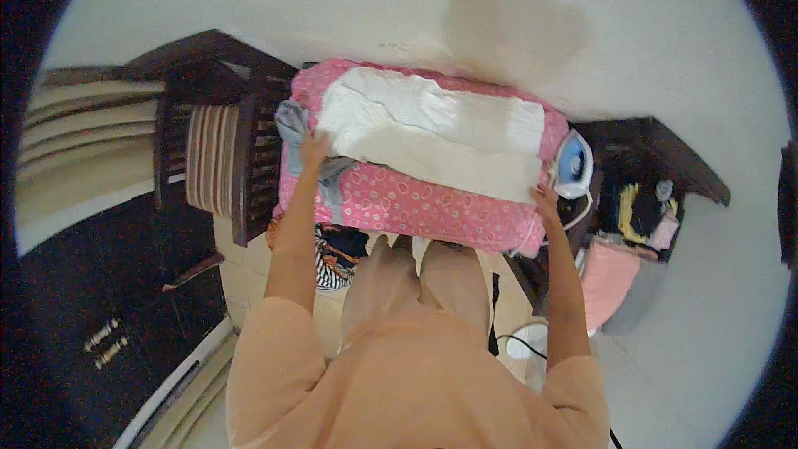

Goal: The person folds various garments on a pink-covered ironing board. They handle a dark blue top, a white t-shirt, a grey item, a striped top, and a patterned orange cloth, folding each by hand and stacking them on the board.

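A white cloth (430, 131) is spread lengthwise over a pink padded surface with a flower print (399, 202), its near part folded or overlapping and lightly wrinkled. My left hand (317, 146), blurred, touches the cloth's left end; whether its fingers grip is unclear. At the near right corner, my right hand (544, 199) has its fingers closed on the cloth's edge. Just beyond that hand, a blue and white clothes iron (572, 162) rests at the right end of the padding. A grey garment (292, 123) lies by my left hand, partly hidden under my forearm.
Dark wooden chair with a striped cushion (212, 159) stands at left. Patterned clothes (336, 262) lie low beside my legs. On the right are a dark shelf unit (679, 162) and a pink cloth (611, 277). A white cord (580, 212) loops below the iron. A wall rises behind.
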Action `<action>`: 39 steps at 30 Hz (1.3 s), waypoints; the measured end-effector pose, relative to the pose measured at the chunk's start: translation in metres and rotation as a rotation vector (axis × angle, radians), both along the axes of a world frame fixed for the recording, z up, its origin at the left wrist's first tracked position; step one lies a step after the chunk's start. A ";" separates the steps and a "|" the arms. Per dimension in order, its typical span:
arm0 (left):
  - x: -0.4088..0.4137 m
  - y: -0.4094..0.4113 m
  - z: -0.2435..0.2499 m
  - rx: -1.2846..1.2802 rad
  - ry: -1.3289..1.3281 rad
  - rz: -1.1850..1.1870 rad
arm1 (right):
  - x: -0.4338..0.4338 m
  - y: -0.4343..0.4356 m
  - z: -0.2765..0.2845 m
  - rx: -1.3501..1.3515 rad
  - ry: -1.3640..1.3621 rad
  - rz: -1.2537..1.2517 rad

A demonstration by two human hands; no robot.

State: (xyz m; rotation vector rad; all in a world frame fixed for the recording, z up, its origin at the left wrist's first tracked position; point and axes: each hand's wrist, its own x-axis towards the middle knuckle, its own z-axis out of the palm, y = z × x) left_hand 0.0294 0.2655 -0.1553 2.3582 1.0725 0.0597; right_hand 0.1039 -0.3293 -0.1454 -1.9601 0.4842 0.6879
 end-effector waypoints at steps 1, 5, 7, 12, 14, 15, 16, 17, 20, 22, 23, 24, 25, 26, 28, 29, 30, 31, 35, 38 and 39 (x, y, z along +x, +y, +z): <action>-0.005 0.013 0.001 -0.191 -0.164 0.012 | -0.003 -0.003 -0.006 -0.070 -0.010 -0.010; -0.022 0.047 -0.003 -0.535 0.038 0.020 | -0.002 0.011 0.012 -0.027 -0.011 -0.043; -0.018 0.042 0.027 -0.763 -0.012 0.149 | -0.007 0.013 0.017 -0.143 -0.252 0.016; -0.022 0.027 0.085 -0.757 -0.077 0.113 | -0.006 0.009 0.030 -0.240 -0.511 0.013; -0.035 0.044 0.075 -0.782 -0.096 0.110 | -0.005 0.008 0.046 0.115 -0.268 -0.196; -0.041 0.046 0.071 -0.812 -0.087 0.117 | -0.007 0.008 0.052 0.308 -0.012 -0.385; -0.038 0.038 0.080 -0.796 -0.052 0.123 | -0.013 0.009 0.052 0.268 -0.019 -0.370; -0.035 0.032 0.090 -0.781 -0.017 0.129 | -0.018 0.011 0.052 0.228 -0.026 -0.355; -0.054 0.044 0.089 -0.742 -0.010 0.056 | -0.017 0.000 0.065 0.230 -0.052 -0.252; -0.061 0.050 0.090 -0.729 0.010 0.007 | -0.020 -0.008 0.071 0.229 -0.054 -0.195; -0.067 0.052 0.086 -0.730 0.038 0.011 | -0.024 -0.008 0.071 0.233 -0.031 -0.186; -0.074 0.054 0.080 -0.731 0.063 0.015 | -0.027 -0.006 0.073 0.237 -0.010 -0.176; -0.075 0.053 0.078 -0.732 0.089 0.015 | -0.030 -0.006 0.073 0.240 0.009 -0.170; -0.077 0.051 0.077 -0.706 0.107 0.011 | -0.035 -0.019 0.055 0.244 0.037 -0.131; -0.077 0.045 0.085 -0.649 0.144 0.012 | -0.039 -0.020 0.053 0.258 0.071 -0.158; -0.079 0.048 0.078 -0.672 0.145 0.001 | -0.041 -0.021 0.051 0.265 0.088 -0.172; -0.088 0.055 0.068 -0.691 0.147 -0.003 | -0.042 -0.018 0.053 0.245 0.092 -0.159; -0.093 0.057 0.065 -0.713 0.152 -0.010 | -0.043 -0.013 0.057 0.220 0.097 -0.150; -0.093 0.057 0.044 -0.359 0.525 -0.029 | -0.054 -0.005 0.027 -0.034 -0.218 -0.112; -0.056 -0.003 0.079 0.338 0.273 0.002 | -0.055 0.022 0.017 -0.678 -0.697 0.156; -0.046 -0.024 0.089 0.500 0.102 -0.066 | -0.056 0.045 0.026 -0.636 -0.741 0.167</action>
